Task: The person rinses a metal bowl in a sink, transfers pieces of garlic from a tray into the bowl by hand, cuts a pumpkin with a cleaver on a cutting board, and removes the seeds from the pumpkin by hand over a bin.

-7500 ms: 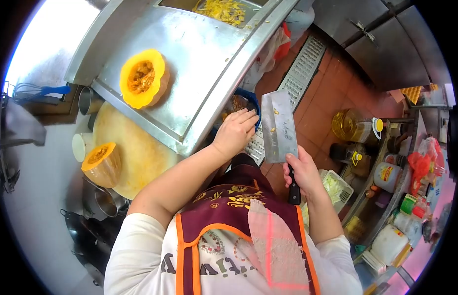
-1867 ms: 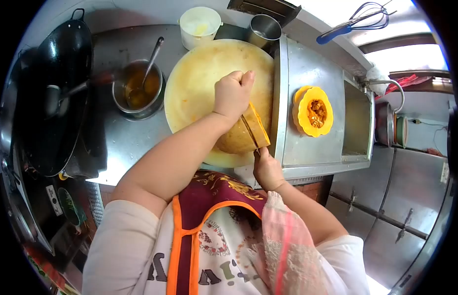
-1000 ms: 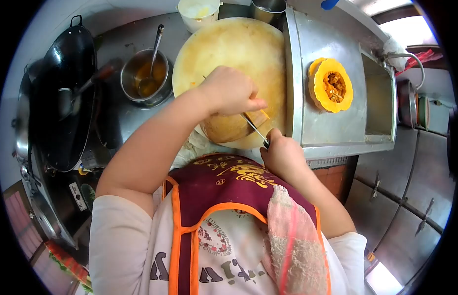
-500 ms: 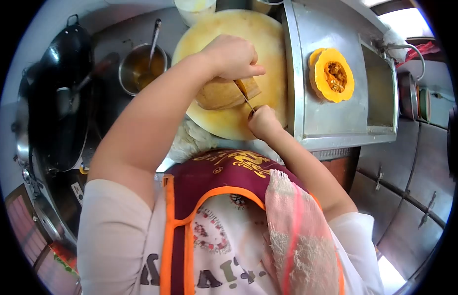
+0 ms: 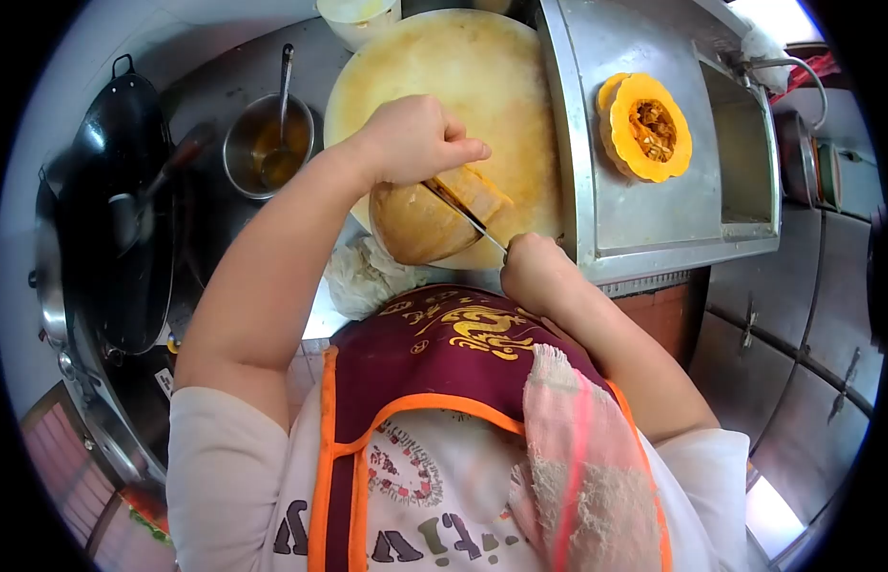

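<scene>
A piece of pumpkin (image 5: pixel 411 229) lies on the round cutting board (image 5: pixel 501 67), its rind side up. The knife (image 5: pixel 468 215) is sunk into it crosswise, with a narrower section of pumpkin on the blade's right side. My right hand (image 5: pixel 539 274) is wrapped around the knife's handle near the board's front right edge. Over the far end of the blade, my left hand (image 5: pixel 415 141) presses down with curled fingers and its thumb pointing right. The blade's tip is hidden under that hand.
A cut pumpkin half (image 5: pixel 654 133) with seeds showing sits on the steel counter (image 5: pixel 644 229) at right. Left of the board stand a metal pot (image 5: pixel 236 157) with a ladle (image 5: pixel 287 86) and a black wok (image 5: pixel 120 238). A crumpled whitish cloth (image 5: pixel 363 276) lies by the board's front.
The knife and the pumpkin piece now appear lower in view. My right hand has moved down and right with the handle; my left hand has shifted down and left. The camera has moved slightly.
</scene>
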Motion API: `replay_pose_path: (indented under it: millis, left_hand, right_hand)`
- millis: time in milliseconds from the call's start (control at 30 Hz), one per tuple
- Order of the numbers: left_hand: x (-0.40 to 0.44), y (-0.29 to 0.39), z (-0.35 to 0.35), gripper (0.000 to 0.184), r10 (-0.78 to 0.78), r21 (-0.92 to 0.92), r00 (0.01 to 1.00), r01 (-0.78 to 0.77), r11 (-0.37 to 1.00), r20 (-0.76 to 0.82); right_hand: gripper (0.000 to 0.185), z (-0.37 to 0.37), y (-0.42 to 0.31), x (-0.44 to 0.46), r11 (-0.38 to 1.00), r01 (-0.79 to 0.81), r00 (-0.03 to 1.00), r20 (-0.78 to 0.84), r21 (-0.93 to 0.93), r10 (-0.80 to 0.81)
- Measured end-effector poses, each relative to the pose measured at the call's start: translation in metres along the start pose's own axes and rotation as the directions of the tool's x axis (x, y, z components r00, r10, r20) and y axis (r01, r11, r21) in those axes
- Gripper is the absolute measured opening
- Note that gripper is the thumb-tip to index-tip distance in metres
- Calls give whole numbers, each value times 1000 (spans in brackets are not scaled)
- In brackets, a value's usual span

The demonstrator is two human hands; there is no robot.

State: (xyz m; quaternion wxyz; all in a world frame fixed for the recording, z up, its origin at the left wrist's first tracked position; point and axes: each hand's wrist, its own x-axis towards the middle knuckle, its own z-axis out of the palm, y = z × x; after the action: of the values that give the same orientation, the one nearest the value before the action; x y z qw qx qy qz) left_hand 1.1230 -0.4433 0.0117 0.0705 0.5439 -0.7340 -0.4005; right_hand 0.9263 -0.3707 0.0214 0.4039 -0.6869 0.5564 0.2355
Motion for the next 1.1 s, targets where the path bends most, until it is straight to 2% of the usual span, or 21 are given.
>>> replay_pose_path:
  millis: [67, 167, 233, 367, 467, 500, 600, 700, 833, 933, 1033, 1067, 1100]
  left_hand:
    - [6, 0, -7, 43, 5, 34, 1000, -4, 999, -7]
    - [16, 6, -13, 42, 64, 195, 998, -59, 979, -21]
    - [20, 1, -15, 42, 39, 160, 999, -34, 986, -26]
    - [21, 1, -19, 41, 72, 146, 990, -53, 988, -122]
    - [5, 4, -12, 41, 9, 106, 997, -1, 994, -75]
    - [0, 4, -6, 41, 7, 17, 997, -5, 1000, -73]
    - [-11, 4, 15, 40, -49, -245, 998, 38, 969, -41]
    - [-4, -4, 20, 41, -80, -345, 995, 52, 937, -67]
    - [6, -16, 14, 40, -92, -359, 990, 48, 932, -107]
    - [9, -14, 3, 37, -60, -343, 995, 30, 939, -77]
    - [12, -11, -2, 36, -21, -268, 995, -5, 963, -94]
    - [14, -17, -2, 35, -31, -320, 993, -6, 947, -111]
    - [16, -26, -4, 35, -40, -371, 991, -10, 929, -128]
  right_hand:
    - [19, 7, 1, 16, 999, 16, 998, -65, 42, -13]
    - [20, 26, 10, 49, 989, 62, 978, -206, 135, -33]
    - [20, 35, 10, 65, 978, 85, 963, -268, 189, -32]
    - [20, 35, 7, 71, 994, 74, 976, -212, 86, -54]
    - [20, 32, 19, 41, 993, 119, 979, -169, 18, -114]
    - [21, 32, 28, 28, 993, 119, 984, -139, 23, -114]
    - [22, 15, 30, -28, 990, 130, 955, -262, -62, -142]
    - [18, 2, 23, -38, 986, 101, 951, -279, -129, -134]
    - [15, -7, 17, -20, 986, 63, 970, -222, -156, -97]
    - [16, -4, 15, 1, 987, 22, 987, -152, -162, -47]
    - [16, 0, 11, 17, 990, -89, 986, -151, -108, 72]
    - [19, 2, 10, 24, 989, -115, 990, -90, -95, 107]
    - [20, 17, 16, 29, 991, -118, 987, -117, -63, 110]
